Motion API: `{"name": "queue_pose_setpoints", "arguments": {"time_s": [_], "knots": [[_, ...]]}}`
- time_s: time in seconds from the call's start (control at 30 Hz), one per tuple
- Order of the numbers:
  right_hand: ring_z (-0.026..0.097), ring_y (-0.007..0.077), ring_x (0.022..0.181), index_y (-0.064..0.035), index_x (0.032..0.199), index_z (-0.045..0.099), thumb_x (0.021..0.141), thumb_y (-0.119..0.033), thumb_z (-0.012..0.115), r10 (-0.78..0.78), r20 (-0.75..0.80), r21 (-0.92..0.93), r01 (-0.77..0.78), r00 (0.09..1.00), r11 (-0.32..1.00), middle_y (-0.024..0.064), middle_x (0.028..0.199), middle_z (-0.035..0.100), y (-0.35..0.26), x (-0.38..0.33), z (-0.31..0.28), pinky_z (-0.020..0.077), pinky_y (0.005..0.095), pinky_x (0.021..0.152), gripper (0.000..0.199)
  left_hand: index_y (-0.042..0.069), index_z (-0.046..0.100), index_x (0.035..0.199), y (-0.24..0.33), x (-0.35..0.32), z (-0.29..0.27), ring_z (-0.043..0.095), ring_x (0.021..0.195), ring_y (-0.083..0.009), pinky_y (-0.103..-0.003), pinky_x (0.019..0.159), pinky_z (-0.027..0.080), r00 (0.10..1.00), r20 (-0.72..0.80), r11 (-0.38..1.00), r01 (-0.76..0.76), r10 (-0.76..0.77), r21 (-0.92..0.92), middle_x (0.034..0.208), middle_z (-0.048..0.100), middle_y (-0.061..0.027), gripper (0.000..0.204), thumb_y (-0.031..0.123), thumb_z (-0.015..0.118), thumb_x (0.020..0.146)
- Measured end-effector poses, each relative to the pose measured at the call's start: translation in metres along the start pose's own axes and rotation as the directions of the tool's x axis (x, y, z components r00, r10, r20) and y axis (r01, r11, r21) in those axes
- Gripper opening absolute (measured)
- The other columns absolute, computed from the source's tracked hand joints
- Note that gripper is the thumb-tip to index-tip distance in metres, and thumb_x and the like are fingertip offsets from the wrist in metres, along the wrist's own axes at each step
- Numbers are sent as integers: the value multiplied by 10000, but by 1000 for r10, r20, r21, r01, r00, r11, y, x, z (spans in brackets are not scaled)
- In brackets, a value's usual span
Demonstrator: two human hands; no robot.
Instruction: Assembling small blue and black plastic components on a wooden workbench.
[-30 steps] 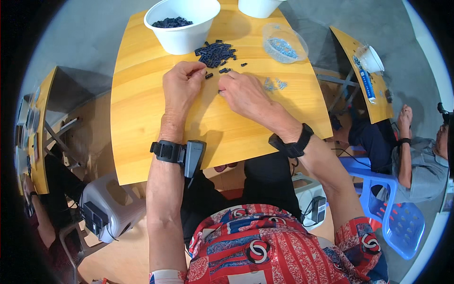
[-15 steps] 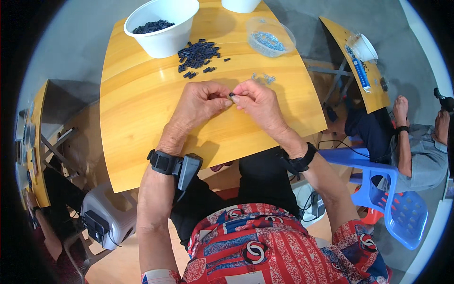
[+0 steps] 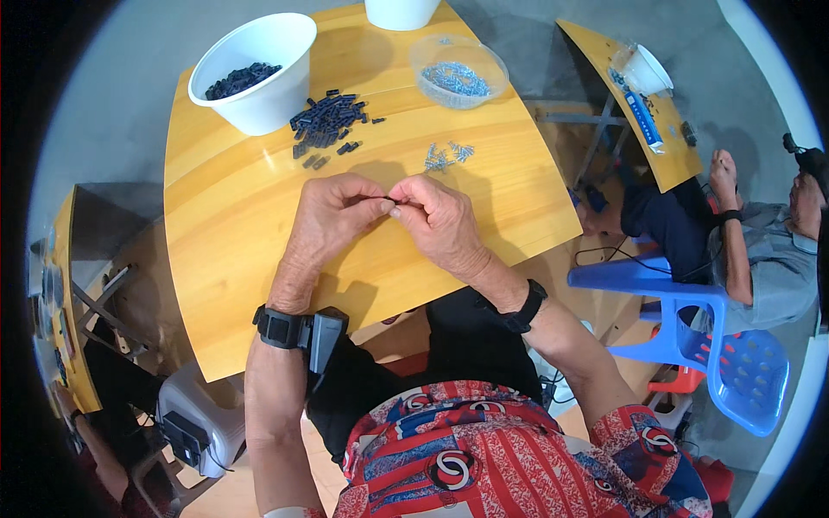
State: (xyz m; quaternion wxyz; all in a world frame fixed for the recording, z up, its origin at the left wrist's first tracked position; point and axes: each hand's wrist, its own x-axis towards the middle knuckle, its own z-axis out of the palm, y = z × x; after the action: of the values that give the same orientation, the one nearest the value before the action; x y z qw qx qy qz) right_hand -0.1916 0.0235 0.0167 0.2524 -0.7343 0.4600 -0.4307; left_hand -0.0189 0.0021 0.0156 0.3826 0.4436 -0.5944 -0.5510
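"What had moved?"

"Both hands had come together: a second earlier they were apart by the heap, and now they met over the middle of the table [image 3: 250, 259], on the near side of the heap."

"How did the fingers stand?"

"Pinched. The left hand [image 3: 324, 220] had its thumb and finger closed on a small dark piece [image 3: 391, 202], and the right hand [image 3: 442, 226] pinched it from the other side. Fingertips covered most of it, so I couldn't make out its shape."

"What lay beyond?"

"A heap of black pieces [image 3: 326, 119], with a few strays on its near side and one off to its right. Far left of that stood a white tub [image 3: 259, 104], with more black pieces inside."

"And on the right?"

"Loose silvery bits [image 3: 447, 155] lay on the wood, farther off than the right hand. Beyond them was a clear bowl [image 3: 496, 86] with more of the same, and a second white tub [image 3: 402, 13] stood at the far edge."

"Anything on the wrists?"

"A black band on each."
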Motion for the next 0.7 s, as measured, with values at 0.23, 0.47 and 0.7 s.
{"name": "queue_pose_setpoints", "arguments": {"time_s": [0.23, 0.47, 0.7], "knots": [[600, 316, 720, -29, 854, 525, 776, -31, 601, -69, -18, -35, 68, 997, 997, 134, 759, 576, 3, -2, -2, 478, 392, 607, 109, -25, 668, 831, -3, 1, 0, 550, 653, -53, -203, 595, 464, 999, 9, 999, -33, 33, 15, 710, 636, -12, 84, 46, 695, 795], [593, 324, 703, -26, 851, 519, 767, -24, 590, -183, 70, -146, 192, 981, 971, 141, 754, 572, 6, -12, -16, 481, 397, 600, 111, -21, 672, 849, 7, 1, 0, 559, 667, -53, -202, 619, 466, 998, 60, 995, 42, -36, -92, 708, 635, -12, 93, 55, 696, 800], [636, 259, 726, -11, 897, 561, 761, -1, 621, 93, -40, -8, -94, 995, 996, 127, 785, 614, 26, -13, -53, 506, 333, 633, 149, -23, 674, 844, 16, 23, 35, 559, 613, -73, -224, 543, 454, 981, -168, 994, 102, -93, 43, 678, 622, -21, 124, 83, 700, 784]]}}
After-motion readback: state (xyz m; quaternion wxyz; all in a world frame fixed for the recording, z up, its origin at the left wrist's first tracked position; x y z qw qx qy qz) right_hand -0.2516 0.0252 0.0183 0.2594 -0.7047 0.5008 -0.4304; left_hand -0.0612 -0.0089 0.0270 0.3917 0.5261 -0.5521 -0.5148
